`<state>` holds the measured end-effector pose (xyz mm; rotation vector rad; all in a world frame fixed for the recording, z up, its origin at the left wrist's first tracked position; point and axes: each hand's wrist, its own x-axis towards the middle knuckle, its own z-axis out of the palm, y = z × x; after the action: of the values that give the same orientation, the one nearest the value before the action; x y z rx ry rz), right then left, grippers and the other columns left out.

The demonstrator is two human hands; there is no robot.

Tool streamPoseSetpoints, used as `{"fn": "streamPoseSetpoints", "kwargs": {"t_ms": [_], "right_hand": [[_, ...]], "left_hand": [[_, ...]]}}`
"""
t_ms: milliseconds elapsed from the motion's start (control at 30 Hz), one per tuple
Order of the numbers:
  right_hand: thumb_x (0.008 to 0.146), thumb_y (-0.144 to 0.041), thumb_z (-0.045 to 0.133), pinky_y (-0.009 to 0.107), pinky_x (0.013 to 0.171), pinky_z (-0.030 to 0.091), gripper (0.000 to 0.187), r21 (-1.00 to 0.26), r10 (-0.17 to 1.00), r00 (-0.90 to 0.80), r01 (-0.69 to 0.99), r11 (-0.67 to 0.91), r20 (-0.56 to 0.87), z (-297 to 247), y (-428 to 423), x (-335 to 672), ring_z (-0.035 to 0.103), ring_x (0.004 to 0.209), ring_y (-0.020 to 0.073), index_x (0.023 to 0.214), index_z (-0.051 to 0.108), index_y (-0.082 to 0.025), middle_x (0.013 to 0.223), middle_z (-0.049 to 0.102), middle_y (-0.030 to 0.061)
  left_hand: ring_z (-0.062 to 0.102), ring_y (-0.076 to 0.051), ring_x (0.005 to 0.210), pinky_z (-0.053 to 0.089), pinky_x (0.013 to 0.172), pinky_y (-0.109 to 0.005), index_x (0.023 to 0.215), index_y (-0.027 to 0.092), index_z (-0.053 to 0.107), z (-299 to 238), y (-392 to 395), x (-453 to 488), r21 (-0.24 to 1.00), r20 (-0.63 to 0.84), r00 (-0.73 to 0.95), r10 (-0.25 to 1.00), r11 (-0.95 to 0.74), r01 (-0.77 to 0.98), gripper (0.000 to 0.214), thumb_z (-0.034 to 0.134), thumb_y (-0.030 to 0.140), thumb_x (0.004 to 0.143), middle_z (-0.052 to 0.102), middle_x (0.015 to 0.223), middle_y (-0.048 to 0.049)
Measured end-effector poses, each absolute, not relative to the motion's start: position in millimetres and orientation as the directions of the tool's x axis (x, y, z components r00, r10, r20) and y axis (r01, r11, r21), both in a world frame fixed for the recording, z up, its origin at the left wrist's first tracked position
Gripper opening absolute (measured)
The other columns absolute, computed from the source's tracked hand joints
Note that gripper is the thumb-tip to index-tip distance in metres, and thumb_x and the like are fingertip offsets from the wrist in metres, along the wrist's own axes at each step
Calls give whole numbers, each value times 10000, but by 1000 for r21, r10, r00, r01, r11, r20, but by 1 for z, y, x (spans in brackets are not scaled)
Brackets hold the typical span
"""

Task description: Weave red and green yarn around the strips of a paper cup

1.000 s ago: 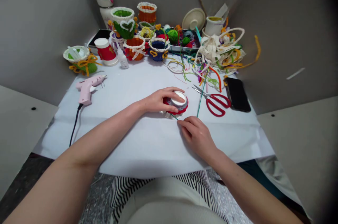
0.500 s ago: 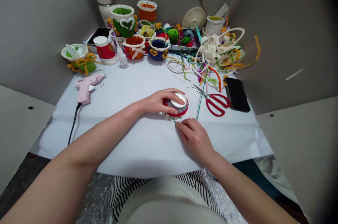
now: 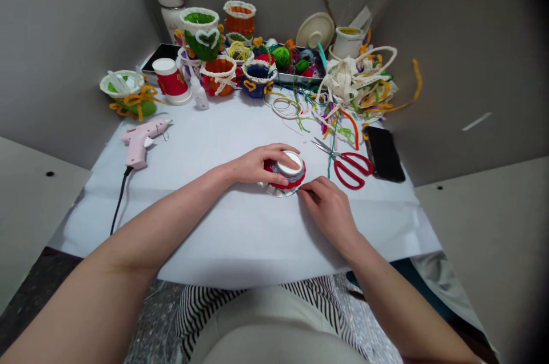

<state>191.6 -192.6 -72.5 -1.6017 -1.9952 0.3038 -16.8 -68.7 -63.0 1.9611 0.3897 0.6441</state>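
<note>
An upside-down paper cup (image 3: 295,158) wound with grey and red yarn rests on the table, its slit white flaps (image 3: 281,192) fanned out below. My left hand (image 3: 266,163) holds it from the left, fingers over the white base and side. With thumb and forefinger together, my right hand (image 3: 323,198) pinches a green yarn (image 3: 329,168) at the cup's front right edge. The yarn runs along the flaps, and its tail trails back past red-handled scissors (image 3: 354,170).
A pink glue gun (image 3: 140,141) lies at left, its black cord running forward. Yarn-wrapped cups (image 3: 218,69), a glue bottle (image 3: 198,94) and a tray of yarn balls (image 3: 295,75) stand along the back. A lace pile (image 3: 355,80) and a phone (image 3: 385,153) are at right.
My right hand has moved right and slightly up with the green yarn, which now follows the flaps' front edge. My left hand and the cup have stayed put.
</note>
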Motion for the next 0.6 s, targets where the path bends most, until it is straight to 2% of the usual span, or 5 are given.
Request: {"fn": "streamPoseSetpoints", "kwargs": {"t_ms": [133, 367, 600], "right_hand": [[868, -189, 581, 310, 659, 440, 111, -532, 957, -62, 820, 211, 285, -75, -182, 192, 586, 721, 177, 782, 651, -198, 763, 618, 28], [839, -170, 590, 302, 650, 435, 117, -575, 970, -68, 794, 195, 235, -76, -186, 197, 584, 704, 165, 742, 645, -205, 749, 629, 15], [870, -233, 579, 305, 635, 438, 132, -617, 942, 36, 764, 190, 333, -81, -180, 196, 566, 690, 168, 751, 622, -196, 750, 610, 29]], "left_hand": [[553, -252, 1259, 401, 1094, -464, 1055, 212, 734, -63, -69, -17, 886, 280, 802, 528, -464, -4, 336, 799, 266, 729, 589, 1342, -130], [571, -247, 1226, 401, 1088, -458, 1046, 202, 737, -63, -67, -16, 885, 293, 799, 526, -465, -19, 338, 805, 272, 722, 608, 1302, -134], [560, -248, 1233, 391, 1100, -461, 1088, 225, 727, -66, -67, -15, 872, 304, 802, 515, -490, -16, 352, 784, 288, 746, 591, 1309, -121]]}}
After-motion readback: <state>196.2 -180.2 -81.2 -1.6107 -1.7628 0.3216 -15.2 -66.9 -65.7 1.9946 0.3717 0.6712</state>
